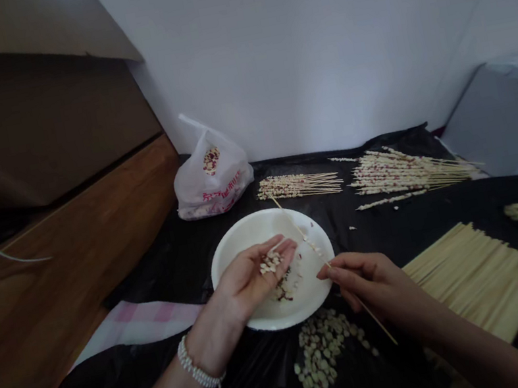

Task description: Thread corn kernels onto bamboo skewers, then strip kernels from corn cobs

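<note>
My left hand [253, 272] is turned palm up over the white bowl [223, 260], fingers curled around a small heap of pale kernels [269, 261]. Pinched in my right hand [363, 272] is a thin wooden skewer [375, 319], which slants up across the bowl's right side. A few pale pieces [312, 245] sit on the skewer above my fingertips. In the bottom of the bowl lie kernels with dark reddish bits [285, 291], partly hidden by my left hand.
Loose roundish pale pieces [323, 346] lie on the black plastic sheet [252, 382] before the bowl. Bare skewers [478, 275] are stacked at right. Threaded skewers form a small pile [287, 185] and a larger one [385, 171] behind. A white plastic bag [211, 182] stands at back left.
</note>
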The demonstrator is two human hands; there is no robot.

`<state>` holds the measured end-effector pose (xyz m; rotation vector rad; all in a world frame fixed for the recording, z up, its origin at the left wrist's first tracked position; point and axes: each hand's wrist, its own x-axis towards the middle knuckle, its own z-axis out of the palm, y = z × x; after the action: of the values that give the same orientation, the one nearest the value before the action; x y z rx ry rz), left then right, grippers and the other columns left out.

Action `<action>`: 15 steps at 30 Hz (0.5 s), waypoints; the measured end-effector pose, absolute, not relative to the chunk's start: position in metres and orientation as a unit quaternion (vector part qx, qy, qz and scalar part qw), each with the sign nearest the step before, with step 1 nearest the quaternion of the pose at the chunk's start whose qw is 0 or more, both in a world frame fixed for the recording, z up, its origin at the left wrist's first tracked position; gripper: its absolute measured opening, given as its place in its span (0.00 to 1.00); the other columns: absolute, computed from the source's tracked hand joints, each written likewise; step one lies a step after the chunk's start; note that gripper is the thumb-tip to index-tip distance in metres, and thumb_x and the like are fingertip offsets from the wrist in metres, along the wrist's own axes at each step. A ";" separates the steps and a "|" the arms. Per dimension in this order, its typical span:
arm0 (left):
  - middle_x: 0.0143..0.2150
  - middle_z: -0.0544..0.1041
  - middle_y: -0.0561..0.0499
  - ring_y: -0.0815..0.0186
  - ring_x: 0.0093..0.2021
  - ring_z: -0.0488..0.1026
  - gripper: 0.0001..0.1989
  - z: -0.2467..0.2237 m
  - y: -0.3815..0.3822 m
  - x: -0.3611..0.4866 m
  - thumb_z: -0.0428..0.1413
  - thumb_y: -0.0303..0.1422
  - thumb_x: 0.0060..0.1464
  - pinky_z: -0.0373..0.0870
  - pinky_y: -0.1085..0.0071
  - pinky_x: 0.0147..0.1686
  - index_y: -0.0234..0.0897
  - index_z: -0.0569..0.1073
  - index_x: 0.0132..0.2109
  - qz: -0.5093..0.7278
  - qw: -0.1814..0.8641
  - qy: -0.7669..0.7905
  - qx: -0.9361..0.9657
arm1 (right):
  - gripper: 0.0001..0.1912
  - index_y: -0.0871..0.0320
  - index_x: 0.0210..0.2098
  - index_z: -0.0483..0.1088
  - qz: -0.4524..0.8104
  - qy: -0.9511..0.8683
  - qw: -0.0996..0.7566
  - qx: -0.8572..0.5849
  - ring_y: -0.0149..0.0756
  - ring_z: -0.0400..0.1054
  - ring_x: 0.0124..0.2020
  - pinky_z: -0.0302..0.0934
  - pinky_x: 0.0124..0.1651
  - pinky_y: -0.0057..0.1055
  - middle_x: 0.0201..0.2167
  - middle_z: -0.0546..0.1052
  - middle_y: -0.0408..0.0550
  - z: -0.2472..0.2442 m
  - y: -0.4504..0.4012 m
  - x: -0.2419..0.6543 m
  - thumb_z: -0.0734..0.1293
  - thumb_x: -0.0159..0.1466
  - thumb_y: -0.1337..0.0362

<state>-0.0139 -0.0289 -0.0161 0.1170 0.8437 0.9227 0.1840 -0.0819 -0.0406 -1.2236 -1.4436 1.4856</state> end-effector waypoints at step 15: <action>0.28 0.72 0.49 0.76 0.23 0.70 0.13 -0.006 -0.034 -0.023 0.44 0.30 0.66 0.65 0.86 0.18 0.28 0.71 0.40 0.395 0.873 0.285 0.022 | 0.19 0.58 0.33 0.74 0.566 -0.525 0.381 -0.509 0.23 0.50 0.15 0.41 0.18 0.24 0.13 0.65 0.37 -0.038 -0.081 0.188 0.66 0.61 0.47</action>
<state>-0.0232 -0.0345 -0.0057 0.0470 0.5959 0.8243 0.1885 -0.0809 -0.0383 -1.2990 -1.3393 1.4433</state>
